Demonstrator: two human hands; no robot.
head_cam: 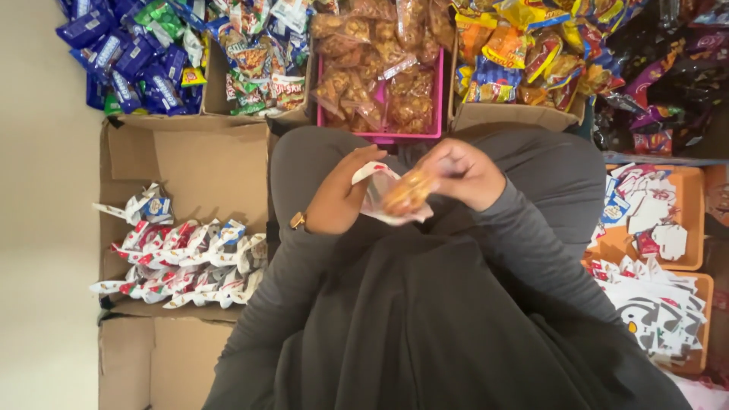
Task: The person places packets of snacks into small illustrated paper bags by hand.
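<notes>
A small clear snack packet (399, 199) with golden-brown pieces inside and a white-and-red top edge is held over my lap. My left hand (342, 199) grips its left side, fingers curled around the top edge. My right hand (459, 173) pinches its right side from above. Both arms wear dark grey sleeves, and a gold bracelet (298, 221) sits on my left wrist.
An open cardboard box (190, 163) at left holds several rows of small red-and-white packets (186, 262). A pink crate (439, 99) of brown snack bags stands ahead. Blue packets (129, 57), colourful packets (531, 53), and orange trays (687, 220) of white cards surround me.
</notes>
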